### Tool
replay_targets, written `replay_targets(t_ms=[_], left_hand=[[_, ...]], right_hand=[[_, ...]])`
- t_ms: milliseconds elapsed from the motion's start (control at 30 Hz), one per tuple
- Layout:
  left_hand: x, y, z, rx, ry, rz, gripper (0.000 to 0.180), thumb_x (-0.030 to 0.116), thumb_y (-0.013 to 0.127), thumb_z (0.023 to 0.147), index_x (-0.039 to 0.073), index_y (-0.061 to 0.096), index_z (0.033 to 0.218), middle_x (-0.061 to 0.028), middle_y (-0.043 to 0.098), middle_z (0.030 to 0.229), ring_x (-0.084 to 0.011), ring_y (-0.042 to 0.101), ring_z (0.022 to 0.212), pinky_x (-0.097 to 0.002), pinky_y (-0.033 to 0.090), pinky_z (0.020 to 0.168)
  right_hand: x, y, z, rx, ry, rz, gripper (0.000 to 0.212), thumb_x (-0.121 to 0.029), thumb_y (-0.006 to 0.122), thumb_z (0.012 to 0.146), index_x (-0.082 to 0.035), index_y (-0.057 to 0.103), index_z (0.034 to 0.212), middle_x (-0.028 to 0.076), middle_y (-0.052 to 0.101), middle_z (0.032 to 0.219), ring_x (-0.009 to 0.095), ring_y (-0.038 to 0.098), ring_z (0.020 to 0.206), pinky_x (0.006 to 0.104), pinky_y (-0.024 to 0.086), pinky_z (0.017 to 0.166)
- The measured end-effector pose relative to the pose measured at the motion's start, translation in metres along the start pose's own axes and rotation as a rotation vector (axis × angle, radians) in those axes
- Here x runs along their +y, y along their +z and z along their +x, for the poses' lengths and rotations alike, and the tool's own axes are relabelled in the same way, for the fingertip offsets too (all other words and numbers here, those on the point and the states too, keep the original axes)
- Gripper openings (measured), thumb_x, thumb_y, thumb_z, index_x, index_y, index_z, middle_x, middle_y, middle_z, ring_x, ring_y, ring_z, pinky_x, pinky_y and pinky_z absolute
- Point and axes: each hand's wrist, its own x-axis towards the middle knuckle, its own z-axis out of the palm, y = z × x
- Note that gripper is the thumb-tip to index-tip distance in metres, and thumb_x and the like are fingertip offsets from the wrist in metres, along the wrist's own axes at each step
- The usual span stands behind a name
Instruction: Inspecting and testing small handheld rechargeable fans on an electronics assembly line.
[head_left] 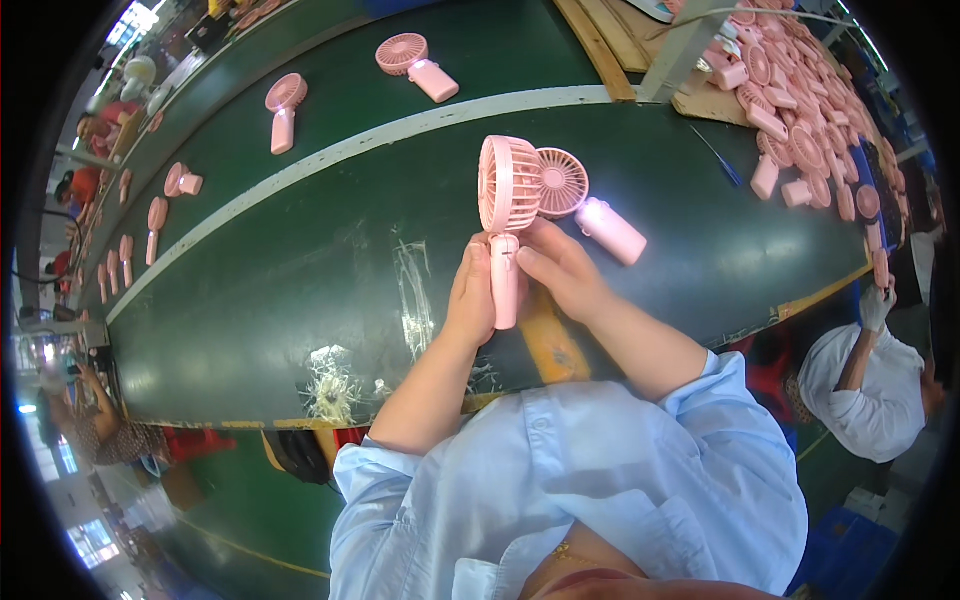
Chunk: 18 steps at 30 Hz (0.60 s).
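Between my two hands a pink handheld fan (506, 285) stands upright, its round caged head above my fingers. My left hand (471, 292) is closed against the left side of its handle. From the other side my right hand (566, 268) grips the same handle, the thumb pressed near its top. Just behind and to the right, a second pink fan (613, 232) lies on the green tabletop (270, 300), with a bright light glowing near its neck. The held fan's head partly overlaps that fan's head.
A large heap of pink fans (800, 110) fills the back right. A blue-handled screwdriver (728, 172) lies before it. Beyond a white strip (400, 130), several pink fans (284, 115) are spaced along a green belt. A co-worker (865, 385) sits at the right, handling a fan.
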Motion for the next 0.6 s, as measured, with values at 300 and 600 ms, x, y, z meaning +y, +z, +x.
replay_targets(t_ms=[300, 600], left_hand=[[0.004, 0.011, -0.006, -0.447, -0.199, -0.277, 0.073, 0.067, 0.043, 0.079, 0.006, 0.038, 0.119, -0.0055, 0.044, 0.069, -0.0123, 0.04, 0.045, -0.0232, 0.031, 0.038], [0.003, 0.008, -0.008, -0.461, -0.08, 0.097, 0.066, 0.027, 0.07, 0.073, 0.002, 0.034, 0.122, -0.0102, 0.052, 0.097, -0.0169, 0.057, 0.072, -0.0299, 0.047, 0.062]], right_hand=[[0.003, -0.02, 0.0, -0.089, 0.072, 0.263, 0.05, -0.019, 0.054, 0.086, -0.003, 0.035, 0.129, 0.014, 0.048, 0.124, 0.023, 0.05, 0.111, 0.0365, 0.041, 0.094], [-0.015, -0.031, 0.005, 0.096, 0.018, 0.423, 0.08, -0.041, 0.078, 0.063, -0.004, 0.04, 0.123, 0.008, 0.052, 0.114, 0.019, 0.053, 0.104, 0.0334, 0.045, 0.088]])
